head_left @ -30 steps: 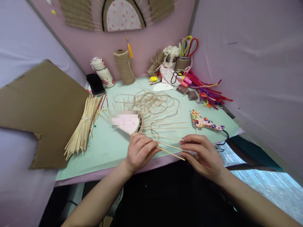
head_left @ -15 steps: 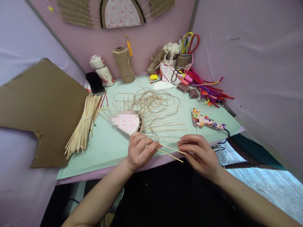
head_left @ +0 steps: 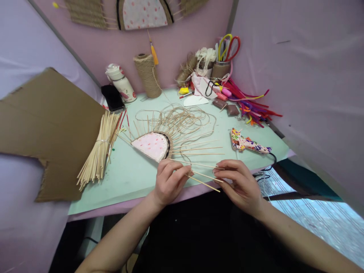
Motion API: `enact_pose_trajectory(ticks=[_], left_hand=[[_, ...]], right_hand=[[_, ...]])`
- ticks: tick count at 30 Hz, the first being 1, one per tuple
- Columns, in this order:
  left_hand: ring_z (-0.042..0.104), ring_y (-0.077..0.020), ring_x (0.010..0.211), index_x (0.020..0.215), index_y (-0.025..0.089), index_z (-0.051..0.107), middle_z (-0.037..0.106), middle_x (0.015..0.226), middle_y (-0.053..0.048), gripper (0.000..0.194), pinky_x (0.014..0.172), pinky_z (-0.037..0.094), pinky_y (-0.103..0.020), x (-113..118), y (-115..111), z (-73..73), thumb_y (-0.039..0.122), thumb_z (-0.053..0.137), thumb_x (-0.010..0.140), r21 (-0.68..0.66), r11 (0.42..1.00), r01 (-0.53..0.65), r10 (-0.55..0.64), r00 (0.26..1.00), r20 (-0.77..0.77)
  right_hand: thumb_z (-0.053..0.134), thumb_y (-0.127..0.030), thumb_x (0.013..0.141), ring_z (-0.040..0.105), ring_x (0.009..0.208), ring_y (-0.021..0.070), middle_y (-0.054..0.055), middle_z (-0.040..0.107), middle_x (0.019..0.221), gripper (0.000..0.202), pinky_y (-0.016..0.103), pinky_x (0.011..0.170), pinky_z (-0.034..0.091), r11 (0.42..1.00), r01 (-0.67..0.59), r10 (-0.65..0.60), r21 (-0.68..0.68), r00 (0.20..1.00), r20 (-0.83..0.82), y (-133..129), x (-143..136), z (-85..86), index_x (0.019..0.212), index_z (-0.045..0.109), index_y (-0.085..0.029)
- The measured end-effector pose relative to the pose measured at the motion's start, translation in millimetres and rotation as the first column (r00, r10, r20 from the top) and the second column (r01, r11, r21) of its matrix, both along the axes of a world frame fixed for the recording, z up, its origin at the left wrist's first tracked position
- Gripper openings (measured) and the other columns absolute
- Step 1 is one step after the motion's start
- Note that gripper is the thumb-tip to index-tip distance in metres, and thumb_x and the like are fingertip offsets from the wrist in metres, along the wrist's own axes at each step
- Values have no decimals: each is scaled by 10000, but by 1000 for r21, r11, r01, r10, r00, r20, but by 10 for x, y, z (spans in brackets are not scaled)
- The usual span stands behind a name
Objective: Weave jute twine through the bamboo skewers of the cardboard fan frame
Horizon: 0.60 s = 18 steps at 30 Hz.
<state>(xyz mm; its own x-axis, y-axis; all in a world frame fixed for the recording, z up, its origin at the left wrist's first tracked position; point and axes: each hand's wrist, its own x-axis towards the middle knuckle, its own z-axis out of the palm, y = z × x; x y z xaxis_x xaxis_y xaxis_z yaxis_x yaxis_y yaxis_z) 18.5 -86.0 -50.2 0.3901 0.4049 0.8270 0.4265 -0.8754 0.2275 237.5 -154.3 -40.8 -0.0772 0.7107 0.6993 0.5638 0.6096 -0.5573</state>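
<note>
A half-round craft piece (head_left: 152, 146), white with pink dots and edged in twine and black braid, lies on the table. Thin wooden sticks (head_left: 199, 148) fan out from its curved edge. Closed at the piece's right corner, my left hand (head_left: 172, 182) pinches around the lower sticks between thumb and forefinger; its grip partly hides them. My right hand (head_left: 239, 185) has its fingertips on the outer ends of the nearest sticks, thumb below and fingers above. Loose twine (head_left: 187, 119) lies in tangled loops behind the sticks, and one strand runs down among them.
A tied bundle of sticks (head_left: 99, 148) and a cardboard sheet (head_left: 57, 132) are on the left. A floral glue gun (head_left: 248, 142) lies right, its cable over the edge. Behind stand a bottle (head_left: 122, 83), a twine spool (head_left: 148, 76) and scissors (head_left: 233, 49) in a holder, near pipe cleaners (head_left: 253, 100).
My left hand has shifted slightly, its thumb and forefinger rising a little at the sticks. The right hand stays almost in place. The whole view has moved slightly.
</note>
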Motion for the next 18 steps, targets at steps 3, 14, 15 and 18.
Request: enact_pose_trajectory(ticks=[3,14,15,18], left_hand=[[608,-175,886,1157,222,520,671,914,-46,486,808,495,-348,-36,32,-48,117,747,740,7,1000,9,-9,1000,9],[656,-149,810,1038,236,542,734,855,-11,346,833,487,-345,-29,96,-14,64,682,774,69,990,125,-118,988,-97],[653,-149,806,1049,232,537,733,850,-11,363,829,490,-341,-22,93,-11,61,688,767,64,990,124,-118,989,-86],[638,-154,790,1104,221,514,726,848,-14,434,821,498,-346,-10,83,-17,59,703,749,51,990,132,-129,990,-55]], right_hand=[[639,-82,823,642,922,195,70,624,977,279,347,778,561,1000,23,-23,-8,999,-30,0,-8,-11,1042,649,-253],[665,-79,806,623,937,198,69,603,989,292,360,795,551,999,21,-22,-31,998,-55,-20,-10,-30,1040,635,-252],[667,-78,805,621,937,196,69,601,992,294,360,798,551,999,20,-21,-33,998,-55,-20,-11,-30,1040,633,-252],[670,-73,802,620,941,192,70,596,1000,302,355,804,551,999,12,-14,-39,998,-60,-22,-13,-30,1044,628,-249]])
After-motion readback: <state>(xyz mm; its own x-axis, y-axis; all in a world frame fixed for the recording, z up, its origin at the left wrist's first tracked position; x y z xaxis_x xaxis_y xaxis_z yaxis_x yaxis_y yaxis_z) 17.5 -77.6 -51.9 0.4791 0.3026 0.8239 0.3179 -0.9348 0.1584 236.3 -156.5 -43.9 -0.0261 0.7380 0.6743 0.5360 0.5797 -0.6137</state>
